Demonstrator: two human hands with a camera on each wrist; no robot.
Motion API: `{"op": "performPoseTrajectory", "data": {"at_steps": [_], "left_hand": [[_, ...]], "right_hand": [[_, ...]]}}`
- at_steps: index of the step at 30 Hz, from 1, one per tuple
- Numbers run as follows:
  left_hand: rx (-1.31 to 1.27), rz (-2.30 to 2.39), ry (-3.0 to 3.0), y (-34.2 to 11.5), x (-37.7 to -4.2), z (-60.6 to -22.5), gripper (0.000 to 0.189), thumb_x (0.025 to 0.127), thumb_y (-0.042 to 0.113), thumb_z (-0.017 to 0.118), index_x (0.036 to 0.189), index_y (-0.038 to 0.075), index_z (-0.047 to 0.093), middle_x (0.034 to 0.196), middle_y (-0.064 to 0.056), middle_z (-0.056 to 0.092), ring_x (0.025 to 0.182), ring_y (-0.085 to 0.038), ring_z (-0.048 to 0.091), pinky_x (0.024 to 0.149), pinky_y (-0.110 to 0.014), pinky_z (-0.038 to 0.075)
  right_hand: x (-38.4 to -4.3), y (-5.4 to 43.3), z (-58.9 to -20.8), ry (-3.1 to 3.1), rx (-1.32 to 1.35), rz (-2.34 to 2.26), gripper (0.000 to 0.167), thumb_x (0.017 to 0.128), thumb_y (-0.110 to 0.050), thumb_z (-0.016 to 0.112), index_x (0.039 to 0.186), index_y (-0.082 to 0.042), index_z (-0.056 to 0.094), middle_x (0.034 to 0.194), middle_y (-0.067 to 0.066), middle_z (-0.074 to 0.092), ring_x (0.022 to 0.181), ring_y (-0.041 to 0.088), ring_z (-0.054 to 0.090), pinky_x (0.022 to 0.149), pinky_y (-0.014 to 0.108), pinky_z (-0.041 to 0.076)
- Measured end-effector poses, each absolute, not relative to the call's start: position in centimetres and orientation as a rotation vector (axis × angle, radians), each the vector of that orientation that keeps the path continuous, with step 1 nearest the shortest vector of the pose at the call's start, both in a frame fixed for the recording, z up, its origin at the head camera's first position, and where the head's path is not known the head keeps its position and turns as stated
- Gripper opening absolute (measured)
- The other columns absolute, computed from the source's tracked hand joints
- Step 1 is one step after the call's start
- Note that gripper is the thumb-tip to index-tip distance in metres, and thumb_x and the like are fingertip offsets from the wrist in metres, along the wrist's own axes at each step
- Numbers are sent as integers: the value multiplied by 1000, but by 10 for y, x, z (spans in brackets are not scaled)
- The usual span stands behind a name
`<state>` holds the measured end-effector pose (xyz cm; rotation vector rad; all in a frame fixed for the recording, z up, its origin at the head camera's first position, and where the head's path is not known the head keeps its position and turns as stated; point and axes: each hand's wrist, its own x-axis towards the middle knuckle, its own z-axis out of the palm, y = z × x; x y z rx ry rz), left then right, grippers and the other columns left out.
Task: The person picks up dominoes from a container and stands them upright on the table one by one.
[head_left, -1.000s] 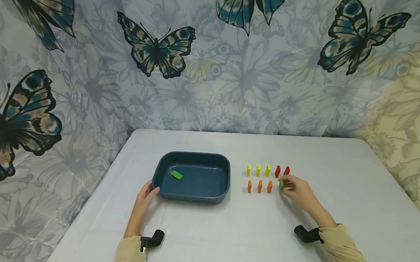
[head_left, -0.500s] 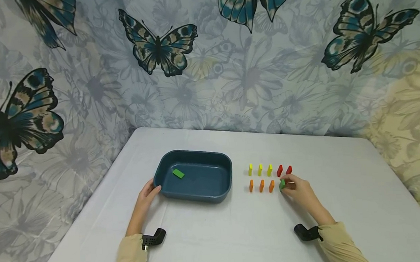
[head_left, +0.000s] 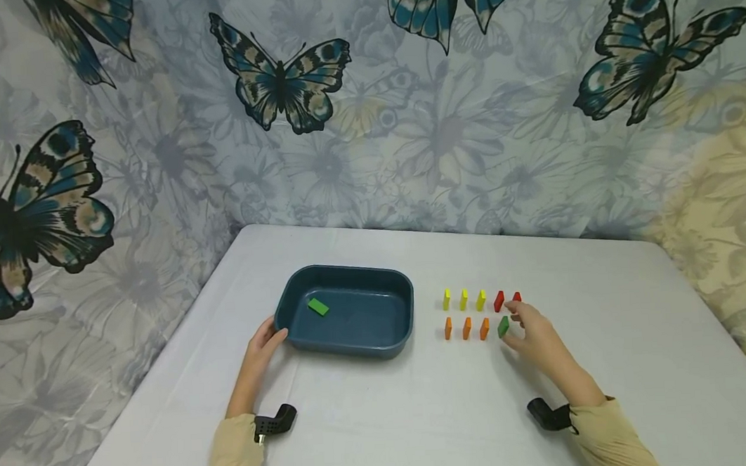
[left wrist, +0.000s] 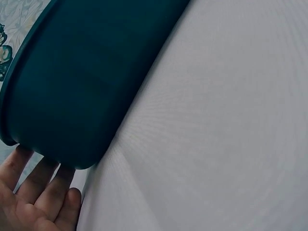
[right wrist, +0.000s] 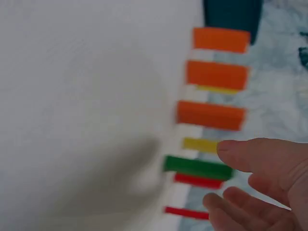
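Observation:
At the left end of a dark blue rectangular tray [head_left: 356, 346], my left hand [head_left: 261, 344] rests its fingertips on the outer wall; in the left wrist view those fingers [left wrist: 36, 183] are fairly straight. A green domino [head_left: 504, 327] stands upright at the right end of the front row. Close beside it is my right hand [head_left: 539, 335], thumb and fingers spread apart with nothing between them. In the right wrist view the thumb [right wrist: 260, 154] is apart from the fingers. Behind the right fingertips, a red domino [head_left: 517, 296] is partly hidden.
Three orange dominoes [head_left: 466, 328] stand in the front row. Behind them stand three yellow dominoes [head_left: 464, 299] and another red domino [head_left: 499, 301]. One green block [head_left: 318, 306] lies flat inside the tray. A white cloth [head_left: 382, 415] covers the table, and a butterfly-patterned backdrop [head_left: 369, 156] rises behind.
My right hand has let go of the green domino, which now stands by itself, and the fingers have spread and drawn slightly back. The left hand stays at the tray.

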<state>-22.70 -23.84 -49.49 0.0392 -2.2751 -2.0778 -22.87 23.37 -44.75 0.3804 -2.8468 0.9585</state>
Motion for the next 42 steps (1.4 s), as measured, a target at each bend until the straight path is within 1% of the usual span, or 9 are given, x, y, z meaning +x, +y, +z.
{"op": "performPoseTrajectory", "data": {"at_steps": [3, 10, 19, 25, 29, 32, 35, 39, 42], "left_hand": [[45, -2063, -2286, -240, -226, -494, 48, 91, 14, 53, 132, -3, 37, 134, -19, 37, 123, -23, 33, 98, -33, 28], [57, -2113, -2256, -240, -226, -495, 48, 90, 10, 54, 132, -6, 36, 134, -21, 36, 123, -24, 33, 93, -21, 31], [38, -2077, -2270, -239, -230, -496, 49, 90, 10, 54, 131, -7, 36, 134, -23, 35, 123, -27, 32, 96, -29, 30], [12, -2043, -2280, -237, -232, -499, 45, 90, 12, 54, 129, -6, 40, 131, -22, 40, 119, -23, 38, 92, -24, 33], [19, -2029, -2276, -235, -232, -498, 44, 90, 12, 55, 128, -5, 42, 129, -21, 42, 117, -22, 39, 90, -21, 34], [1, -2012, -2284, -234, -232, -495, 44, 90, 15, 55, 128, -5, 42, 128, -22, 43, 117, -23, 40, 90, -21, 34], [28, -2003, -2292, -235, -230, -494, 43, 90, 15, 55, 126, -4, 44, 126, -21, 45, 114, -21, 42, 88, -20, 35], [53, -2028, -2277, -238, -229, -493, 41, 90, 11, 54, 126, -4, 44, 125, -21, 46, 110, -15, 45, 85, -17, 36], [27, -2047, -2271, -239, -231, -492, 42, 90, 11, 54, 127, -5, 43, 127, -21, 44, 112, -15, 43, 88, -19, 35]], "right_hand": [[-226, 225, -436, -2776, 470, 858, 54, 69, 6, 70, 116, 14, 44, 106, 28, 50, 93, 40, 50, 76, 49, 44], [-233, 197, -420, -2681, 604, 861, 48, 72, 2, 71, 114, 9, 49, 104, 21, 54, 92, 34, 51, 73, 46, 45], [-254, 109, -400, -2563, 878, 1088, 35, 78, -5, 69, 109, 3, 57, 104, 13, 59, 94, 26, 55, 76, 42, 47], [-273, 46, -408, -2533, 1038, 1217, 22, 82, -6, 64, 103, -3, 60, 99, 10, 61, 89, 20, 58, 72, 32, 48], [-286, 7, -419, -2540, 1047, 1307, 16, 83, -5, 63, 99, -2, 61, 96, 10, 62, 87, 19, 58, 71, 26, 47], [-292, -17, -427, -2584, 1014, 1322, 16, 83, -3, 62, 99, 0, 62, 96, 11, 61, 88, 21, 57, 74, 26, 47], [-295, -37, -436, -2699, 1011, 1191, 23, 83, -5, 62, 106, 1, 61, 103, 11, 59, 93, 23, 56, 77, 29, 46], [-292, -51, -447, -2943, 1108, 728, 34, 89, -11, 56, 122, -4, 55, 125, 9, 51, 113, 24, 47, 88, 33, 41], [-290, -53, -450, -3011, 1146, 449, 33, 90, -12, 54, 123, -9, 55, 126, 7, 50, 117, 24, 43, 90, 35, 40]]}}
